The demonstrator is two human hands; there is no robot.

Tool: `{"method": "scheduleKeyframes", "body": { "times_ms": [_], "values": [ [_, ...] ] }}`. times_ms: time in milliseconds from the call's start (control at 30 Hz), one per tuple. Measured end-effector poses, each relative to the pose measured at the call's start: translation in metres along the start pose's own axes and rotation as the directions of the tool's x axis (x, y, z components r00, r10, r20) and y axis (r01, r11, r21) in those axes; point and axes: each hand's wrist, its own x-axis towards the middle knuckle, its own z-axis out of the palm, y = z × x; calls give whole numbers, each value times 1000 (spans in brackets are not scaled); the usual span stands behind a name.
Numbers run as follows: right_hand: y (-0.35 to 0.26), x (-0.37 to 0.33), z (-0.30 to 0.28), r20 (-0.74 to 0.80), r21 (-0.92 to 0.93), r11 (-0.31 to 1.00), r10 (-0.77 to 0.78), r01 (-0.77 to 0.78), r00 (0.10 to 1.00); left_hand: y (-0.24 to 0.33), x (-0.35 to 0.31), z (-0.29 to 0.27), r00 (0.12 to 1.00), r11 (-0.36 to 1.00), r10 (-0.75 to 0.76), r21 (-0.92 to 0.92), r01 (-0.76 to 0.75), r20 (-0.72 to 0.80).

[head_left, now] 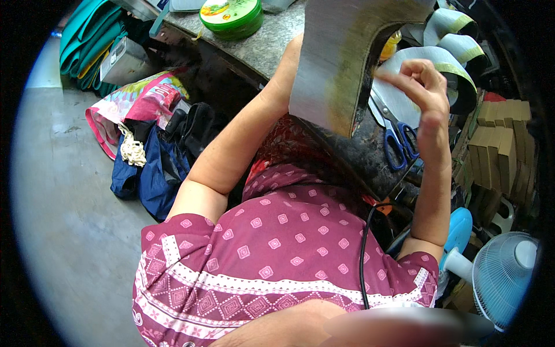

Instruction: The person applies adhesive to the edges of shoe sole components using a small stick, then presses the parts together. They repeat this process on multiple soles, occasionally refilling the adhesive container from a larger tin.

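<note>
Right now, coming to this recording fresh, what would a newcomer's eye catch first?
First, the large grey panel with a curved cutout, raised at top centre, the right hand just right of its curved edge. Then the blue-handled scissors, left of and below that hand, and the white-and-blue fan at lower right.

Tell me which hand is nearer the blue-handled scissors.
Right: the right hand is up and right of the scissors; the left hand is hidden behind the grey sheet, its wrist farther left.

Printing is seen on a round green plastic tub (234, 23) and a pink patterned bag (139, 103), left of the right hand (425, 89).
</note>
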Motion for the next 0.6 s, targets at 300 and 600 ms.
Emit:
{"method": "scheduleKeyframes", "body": {
  "times_ms": [300,600],
  "values": [
    [18,-60,11,261,791,315,601,-525,755,38,24,-1,998,948,11,317,7,-56],
    [-23,-91,15,322,831,144,662,-537,676,89,35,44,847,726,502,446,-523,175]
  ]
}}
